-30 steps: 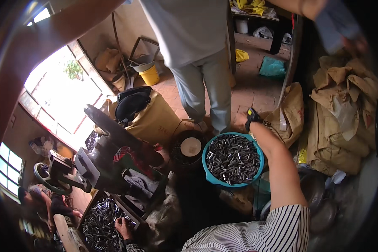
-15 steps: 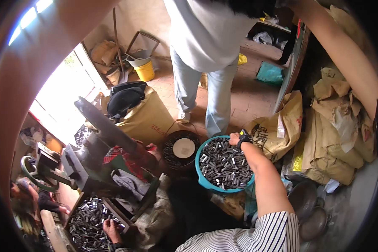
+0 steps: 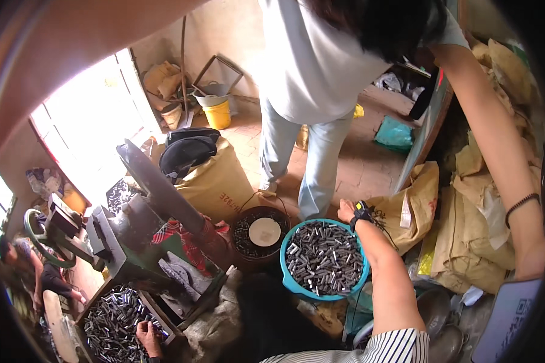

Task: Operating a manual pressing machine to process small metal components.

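Note:
My left hand is down in a wooden tray heaped with short dark metal tubes. Its fingers curl in among them, and what they grip is hidden. My right hand, with a black device strapped at the wrist, is at the far rim of a turquoise basin. That hand is small and its fingers are indistinct. Short dark grey tubes, a few of them shiny, fill the basin. A dark green machine with a thick lever rises beside the tray.
A standing person in a white top reaches both arms toward me. A phone shows at lower right. Beyond the basin are a round dark tub with a pale disc and a brown sack. Folded paper sacks lie right; another person sits far left.
The view has shifted, so the basin and tray sit lower. My right hand has drawn slightly away from the basin. The standing person leans closer, and a phone has come into view at lower right.

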`<state>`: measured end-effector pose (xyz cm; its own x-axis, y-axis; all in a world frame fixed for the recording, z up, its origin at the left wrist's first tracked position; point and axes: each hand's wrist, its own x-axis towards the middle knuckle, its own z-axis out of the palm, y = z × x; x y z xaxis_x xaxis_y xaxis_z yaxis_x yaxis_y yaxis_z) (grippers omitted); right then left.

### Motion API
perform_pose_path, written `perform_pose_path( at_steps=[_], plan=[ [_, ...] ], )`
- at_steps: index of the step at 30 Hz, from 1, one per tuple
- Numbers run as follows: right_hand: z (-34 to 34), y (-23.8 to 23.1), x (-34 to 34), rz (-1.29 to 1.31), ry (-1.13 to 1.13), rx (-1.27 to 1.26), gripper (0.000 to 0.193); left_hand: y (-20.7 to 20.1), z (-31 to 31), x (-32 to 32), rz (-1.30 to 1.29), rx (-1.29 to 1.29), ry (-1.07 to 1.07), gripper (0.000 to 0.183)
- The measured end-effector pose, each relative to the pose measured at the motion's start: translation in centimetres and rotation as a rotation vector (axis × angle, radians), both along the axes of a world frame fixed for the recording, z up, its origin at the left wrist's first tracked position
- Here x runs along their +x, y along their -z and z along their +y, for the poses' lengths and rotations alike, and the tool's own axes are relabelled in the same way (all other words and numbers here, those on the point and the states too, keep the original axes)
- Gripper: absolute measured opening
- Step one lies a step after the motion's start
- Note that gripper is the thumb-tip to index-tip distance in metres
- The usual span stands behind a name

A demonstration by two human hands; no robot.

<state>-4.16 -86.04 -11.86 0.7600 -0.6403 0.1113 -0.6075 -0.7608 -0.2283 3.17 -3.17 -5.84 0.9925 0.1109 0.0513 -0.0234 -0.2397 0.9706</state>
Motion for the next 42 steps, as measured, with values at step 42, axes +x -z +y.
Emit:
perform_pose_path(
  at_steps=[42],
  plan=[
    [3.0, -7.3, 3.2, 0.126, -0.203, 0.094, 0.022, -1.6, 1.2, -0.8, -0.044, 0.084, 0.014, 0.012]
  ],
)
